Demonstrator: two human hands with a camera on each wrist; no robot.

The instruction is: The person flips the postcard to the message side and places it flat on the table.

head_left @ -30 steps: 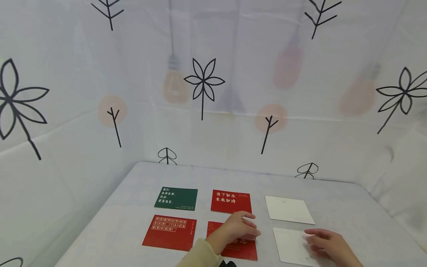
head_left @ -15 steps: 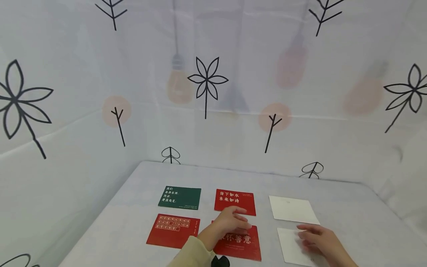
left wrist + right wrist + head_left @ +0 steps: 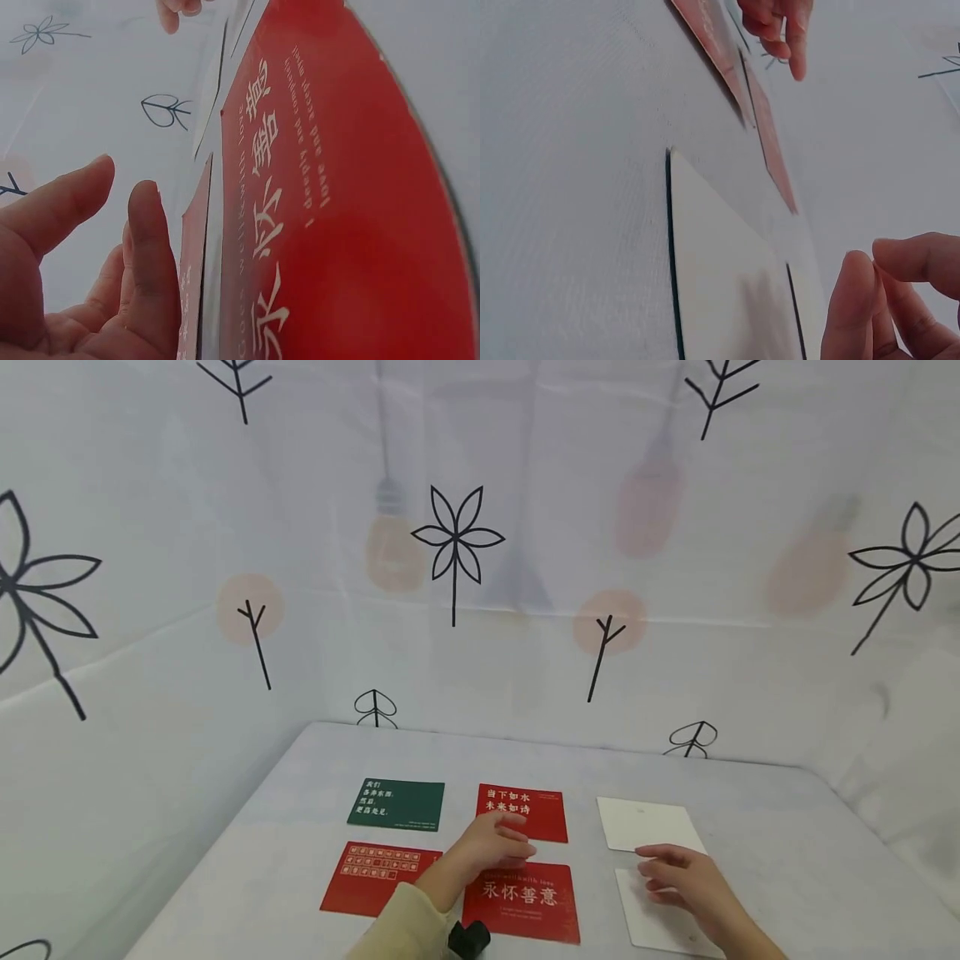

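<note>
Left hand (image 3: 491,844), fingers apart, hovers above glossy red cards (image 3: 522,910); right hand (image 3: 681,878), loosely curled, above rectangular white cards (image 3: 654,925).

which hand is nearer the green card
Left. In the head view, the left hand is to the right of the green card; the right hand is much farther right, overlapping the white cards.

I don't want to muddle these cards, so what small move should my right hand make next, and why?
You might lower your right hand and lift the far white card by its near edge to check underneath: that hand looks empty and hovers nearby, and the card's upper face is nearly blank, while the green card and three red cards show lettering.
</note>
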